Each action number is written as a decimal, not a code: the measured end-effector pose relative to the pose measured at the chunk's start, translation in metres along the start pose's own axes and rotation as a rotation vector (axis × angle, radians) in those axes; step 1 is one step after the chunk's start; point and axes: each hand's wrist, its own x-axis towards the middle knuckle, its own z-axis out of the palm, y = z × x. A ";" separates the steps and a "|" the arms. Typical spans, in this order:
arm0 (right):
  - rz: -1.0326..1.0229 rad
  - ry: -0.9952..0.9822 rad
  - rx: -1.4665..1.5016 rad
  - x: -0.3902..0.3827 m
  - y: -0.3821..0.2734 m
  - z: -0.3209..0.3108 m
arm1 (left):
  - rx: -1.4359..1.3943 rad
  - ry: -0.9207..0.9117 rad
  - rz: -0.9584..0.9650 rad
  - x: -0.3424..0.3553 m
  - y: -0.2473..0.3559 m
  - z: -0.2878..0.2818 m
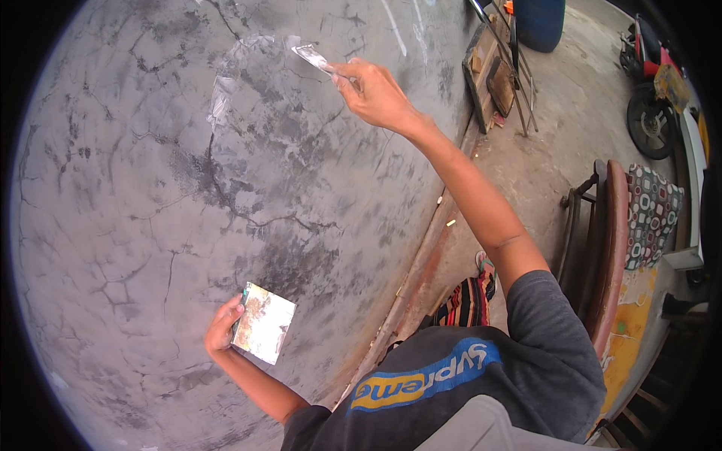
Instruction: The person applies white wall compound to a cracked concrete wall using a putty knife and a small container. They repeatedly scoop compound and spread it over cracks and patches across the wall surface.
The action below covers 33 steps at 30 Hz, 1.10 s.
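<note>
A grey, cracked wall (143, 248) fills the left and middle of the view. High on it, my right hand (374, 94) grips a putty knife (312, 56), whose pale, smeared blade lies at or very near the wall. Left of the blade, light grey filler (222, 98) runs in a curved strip along a crack. Lower down, my left hand (224, 323) holds a flat, square white board (265, 325) by its left edge, thumb on top. Brownish stains and smears mark the board. Bare dark cracks and blotchy patches spread between the two hands.
To the right stands a bench (615, 248) with a patterned cloth (653, 214) over it. Behind are a motorbike (653, 113), a blue barrel (541, 22) and wooden boards (489, 71) leaning by the wall. A concrete floor (553, 98) runs alongside the wall's base.
</note>
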 end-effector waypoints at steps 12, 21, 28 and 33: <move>0.175 -0.239 -0.017 0.013 -0.025 -0.033 | -0.035 -0.045 0.000 0.000 -0.008 -0.002; -0.054 0.160 0.061 0.003 0.021 0.051 | 0.007 -0.014 -0.007 0.000 0.000 0.001; 0.205 -0.178 0.073 -0.001 -0.015 -0.028 | -0.076 0.008 -0.001 -0.001 -0.011 -0.007; 0.217 -0.140 0.099 0.025 -0.012 -0.022 | -0.089 0.060 0.011 0.003 -0.018 -0.017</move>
